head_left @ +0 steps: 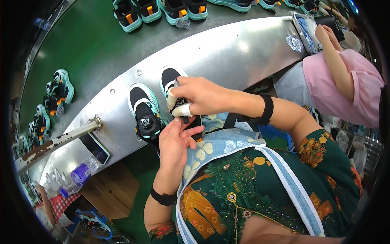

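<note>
A black sneaker [169,75] with a white and mint sole stands on the metal ledge [195,49], toe pointing away from me. Across its top, my right hand [203,96] is closed, thumb and fingers gripping around the lacing area; pale covers wrap some fingertips. My left hand [174,143] comes up at the shoe's near end. Its thumb and forefinger pinch close to the right fingertips, while the other fingers curl loosely; what they pinch is hidden. Just left stands the matching sneaker [141,101], with a round dial [146,121] on its tongue.
A green table surface [85,44] lies beyond the ledge, with several sneakers [178,12] along its far side. At left are a chipped metal bar [59,140], a phone [94,148] and a purple-labelled bottle [81,175]. A person in pink [337,83] works at right.
</note>
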The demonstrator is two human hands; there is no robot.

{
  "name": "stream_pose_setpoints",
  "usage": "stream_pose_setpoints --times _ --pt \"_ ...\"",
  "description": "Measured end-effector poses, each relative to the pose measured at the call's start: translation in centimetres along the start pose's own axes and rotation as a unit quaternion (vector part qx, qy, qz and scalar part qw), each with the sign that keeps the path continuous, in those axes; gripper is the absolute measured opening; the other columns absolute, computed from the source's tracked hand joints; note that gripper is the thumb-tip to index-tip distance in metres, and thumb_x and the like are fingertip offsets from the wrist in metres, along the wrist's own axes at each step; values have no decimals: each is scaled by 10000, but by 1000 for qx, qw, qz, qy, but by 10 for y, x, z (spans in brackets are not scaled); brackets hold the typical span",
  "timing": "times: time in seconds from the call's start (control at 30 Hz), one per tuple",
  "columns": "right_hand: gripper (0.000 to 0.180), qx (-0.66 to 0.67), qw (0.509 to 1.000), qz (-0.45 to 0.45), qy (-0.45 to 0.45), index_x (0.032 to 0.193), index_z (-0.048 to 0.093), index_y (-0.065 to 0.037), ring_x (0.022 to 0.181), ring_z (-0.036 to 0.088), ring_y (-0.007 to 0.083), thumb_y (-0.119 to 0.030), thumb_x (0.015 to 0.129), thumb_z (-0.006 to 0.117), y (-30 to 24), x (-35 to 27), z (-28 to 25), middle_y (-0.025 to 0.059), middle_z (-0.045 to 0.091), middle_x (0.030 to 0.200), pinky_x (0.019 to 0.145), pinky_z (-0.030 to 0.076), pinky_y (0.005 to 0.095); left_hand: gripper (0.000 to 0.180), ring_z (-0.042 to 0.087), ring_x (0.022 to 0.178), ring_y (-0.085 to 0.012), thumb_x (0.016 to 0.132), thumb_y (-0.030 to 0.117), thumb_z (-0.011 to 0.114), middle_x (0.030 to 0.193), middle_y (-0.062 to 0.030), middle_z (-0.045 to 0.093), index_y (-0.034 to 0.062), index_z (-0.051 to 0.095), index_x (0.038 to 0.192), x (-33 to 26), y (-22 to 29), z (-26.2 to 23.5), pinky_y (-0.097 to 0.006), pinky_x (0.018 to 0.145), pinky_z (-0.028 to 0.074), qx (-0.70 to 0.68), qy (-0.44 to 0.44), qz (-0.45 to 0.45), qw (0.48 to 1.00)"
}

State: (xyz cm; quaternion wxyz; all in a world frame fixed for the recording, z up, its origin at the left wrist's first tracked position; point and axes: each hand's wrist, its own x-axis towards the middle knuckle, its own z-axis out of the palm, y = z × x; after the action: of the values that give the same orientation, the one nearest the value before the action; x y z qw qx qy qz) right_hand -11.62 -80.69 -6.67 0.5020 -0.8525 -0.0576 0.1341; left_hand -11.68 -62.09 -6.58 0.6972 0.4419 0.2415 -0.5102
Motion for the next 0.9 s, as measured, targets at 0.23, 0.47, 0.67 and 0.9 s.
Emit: stream_pose_setpoints --times 0.23,0.47,0.67,0.9 --pt "231 -25 986 -109 -126 1000 650 -103 784 553 321 -106 770 676 11 13 -12 135 506 910 683 450 386 333 708 831 -273 995 226 453 1070 -176 645 -76 564 1083 8 0 -3 -238 361 442 55 35 -22 998" --pt "375 31 999 -4 -37 1152 619 -102 854 567 271 -130 791 716 15 -1 -12 128 552 966 763 464 373 348 706 812 -257 994 259 473 1075 -172 641 -59 581 1084 7 -3 -6 -236 372 450 51 43 -5 998" --pt "477 19 999 -17 -35 1259 606 -140 894 593 270 -30 797 654 24 -9 -4 117 588 935 765 482 355 346 703 814 -247 1000 271 476 1075 -150 643 -43 586 1095 8 -6 -8 -232 389 460 39 31 15 999" --pt "565 -201 965 -106 132 1314 577 -133 1132 540 325 -53 759 640 23 -39 36 126 615 1151 968 427 410 342 702 802 -240 1002 276 478 1069 -126 645 -32 589 1100 9 -8 -10 -228 387 455 28 17 18 999"
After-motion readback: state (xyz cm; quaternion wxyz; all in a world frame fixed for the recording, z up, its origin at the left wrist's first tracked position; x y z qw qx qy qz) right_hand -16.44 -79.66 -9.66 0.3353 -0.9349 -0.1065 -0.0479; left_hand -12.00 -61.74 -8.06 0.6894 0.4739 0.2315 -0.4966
